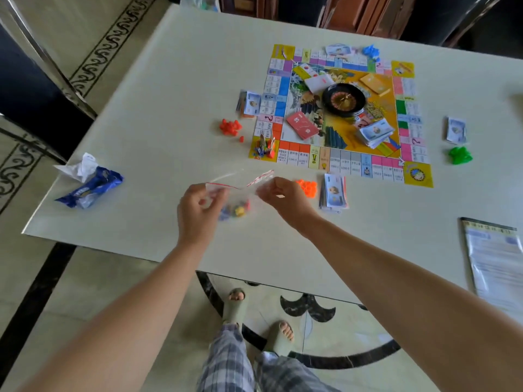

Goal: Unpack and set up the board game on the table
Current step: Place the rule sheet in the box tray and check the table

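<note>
Plastic zip bag [237, 193], clear with a red seal strip, is hanging just over the near part of the table [169, 108], stretched between both hands. Left hand [198, 210] is pinching the bag's left upper edge, fingers curled onto the film. Right hand [283, 199] is pinching the right upper edge the same way. Small coloured pieces [235, 209], blue, yellow and red, are bunching at the bottom of the bag.

Game board [379, 165] is lying flat, far and right of the hands. Black roulette wheel [343, 99] is sitting near its middle. Red card deck [304, 125] is lying left of the wheel, yellow card deck [373, 83] far-right of it. Loose banknote pile [375, 132] is resting on the board, near-right of the wheel. Upright tokens [264, 145] are standing on the near-left corner square.

Off the board, banknotes and plastic pieces are sitting paired on each side:
- Left: left note stack [250, 103], red pieces [230, 127] just near of it.
- Near: near note stack [334, 193], orange pieces [307, 186] beside the right hand.
- Right: right note stack [456, 131], green pieces [460, 155].
- Far: far note stack [338, 50] and blue pieces [371, 50], overlapping the board's edge.

Blue tissue pack [90, 185] is lying at the table's left edge. Printed sheet [495, 261] is lying at the near right.
</note>
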Demonstrator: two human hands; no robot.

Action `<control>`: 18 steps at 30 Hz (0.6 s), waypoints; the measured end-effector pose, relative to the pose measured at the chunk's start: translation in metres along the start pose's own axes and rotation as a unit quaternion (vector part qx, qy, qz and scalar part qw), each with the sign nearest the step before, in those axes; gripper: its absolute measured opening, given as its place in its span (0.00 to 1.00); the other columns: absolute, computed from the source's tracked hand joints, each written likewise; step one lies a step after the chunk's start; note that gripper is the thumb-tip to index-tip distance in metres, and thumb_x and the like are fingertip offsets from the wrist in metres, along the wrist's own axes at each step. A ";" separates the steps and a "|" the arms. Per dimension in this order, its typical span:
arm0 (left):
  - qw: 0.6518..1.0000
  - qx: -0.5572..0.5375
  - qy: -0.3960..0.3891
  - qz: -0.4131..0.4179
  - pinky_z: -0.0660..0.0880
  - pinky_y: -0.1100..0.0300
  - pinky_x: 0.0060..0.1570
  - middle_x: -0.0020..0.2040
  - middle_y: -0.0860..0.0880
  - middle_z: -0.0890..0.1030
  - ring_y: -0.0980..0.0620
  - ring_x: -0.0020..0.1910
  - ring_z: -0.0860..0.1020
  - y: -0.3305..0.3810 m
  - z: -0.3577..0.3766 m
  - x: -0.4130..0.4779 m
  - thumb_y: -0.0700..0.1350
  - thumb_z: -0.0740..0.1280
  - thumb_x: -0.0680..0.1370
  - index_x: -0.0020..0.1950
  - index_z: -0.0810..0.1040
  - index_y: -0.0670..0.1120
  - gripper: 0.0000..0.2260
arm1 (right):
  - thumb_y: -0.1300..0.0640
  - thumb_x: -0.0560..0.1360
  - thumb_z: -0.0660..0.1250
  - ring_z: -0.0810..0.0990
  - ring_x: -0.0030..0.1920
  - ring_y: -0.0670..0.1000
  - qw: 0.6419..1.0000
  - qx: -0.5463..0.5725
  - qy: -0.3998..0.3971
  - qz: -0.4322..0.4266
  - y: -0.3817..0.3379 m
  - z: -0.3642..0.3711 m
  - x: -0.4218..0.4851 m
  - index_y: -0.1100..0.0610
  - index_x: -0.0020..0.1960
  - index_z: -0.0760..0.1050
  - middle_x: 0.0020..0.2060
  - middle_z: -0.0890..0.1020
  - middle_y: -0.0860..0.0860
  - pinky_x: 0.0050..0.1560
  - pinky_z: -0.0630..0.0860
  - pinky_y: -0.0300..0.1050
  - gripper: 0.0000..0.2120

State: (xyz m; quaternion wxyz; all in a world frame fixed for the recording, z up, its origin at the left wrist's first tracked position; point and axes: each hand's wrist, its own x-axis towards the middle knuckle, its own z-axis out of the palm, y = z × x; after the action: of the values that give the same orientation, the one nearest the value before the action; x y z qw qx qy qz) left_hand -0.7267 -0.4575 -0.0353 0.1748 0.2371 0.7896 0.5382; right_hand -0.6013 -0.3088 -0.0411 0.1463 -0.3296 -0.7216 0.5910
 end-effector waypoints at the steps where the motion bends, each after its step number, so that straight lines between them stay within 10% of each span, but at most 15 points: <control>1: 1.000 0.002 0.005 0.013 0.78 0.46 0.48 0.44 0.52 0.84 0.49 0.45 0.82 0.003 0.002 0.006 0.55 0.68 0.72 0.43 0.84 0.51 0.10 | 0.61 0.74 0.70 0.81 0.45 0.49 1.000 0.008 0.015 -0.008 -0.001 -0.001 0.002 0.60 0.41 0.78 0.43 0.84 0.54 0.51 0.77 0.40 0.05; 6: 0.994 0.086 -0.068 -0.021 0.75 0.55 0.38 0.29 0.51 0.81 0.49 0.31 0.77 0.011 0.004 0.015 0.63 0.62 0.69 0.35 0.82 0.48 0.20 | 0.58 0.75 0.69 0.81 0.45 0.50 0.995 -0.036 -0.004 0.089 -0.007 -0.011 0.008 0.57 0.42 0.79 0.43 0.85 0.53 0.50 0.77 0.45 0.05; 10: 0.984 0.124 -0.097 -0.090 0.75 0.54 0.51 0.34 0.58 0.81 0.51 0.42 0.80 0.005 0.005 0.021 0.54 0.68 0.74 0.50 0.78 0.46 0.13 | 0.56 0.78 0.67 0.80 0.36 0.48 0.978 -0.063 -0.067 0.188 -0.005 -0.007 0.009 0.60 0.43 0.77 0.39 0.85 0.54 0.42 0.76 0.42 0.08; 14: 0.950 0.256 -0.025 0.178 0.67 0.56 0.52 0.56 0.46 0.72 0.46 0.56 0.72 0.000 0.004 0.013 0.54 0.65 0.69 0.61 0.71 0.42 0.24 | 0.62 0.75 0.66 0.73 0.27 0.46 0.959 -0.093 -0.022 0.267 0.004 0.012 0.015 0.59 0.35 0.76 0.32 0.82 0.54 0.30 0.69 0.38 0.10; 18: 0.819 0.434 -0.207 0.313 0.68 0.52 0.53 0.60 0.48 0.75 0.45 0.57 0.73 -0.015 0.011 0.019 0.63 0.67 0.66 0.58 0.77 0.47 0.27 | 0.62 0.73 0.66 0.73 0.27 0.48 0.946 -0.092 -0.003 0.312 0.005 0.024 0.020 0.63 0.38 0.80 0.33 0.82 0.55 0.27 0.69 0.37 0.07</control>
State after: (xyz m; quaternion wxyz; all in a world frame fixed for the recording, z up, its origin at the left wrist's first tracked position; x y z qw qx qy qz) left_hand -0.7387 -0.4428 -0.0536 0.0353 0.6285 0.7700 0.1040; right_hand -0.6288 -0.3137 -0.0555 -0.0787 -0.5486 -0.6345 0.5388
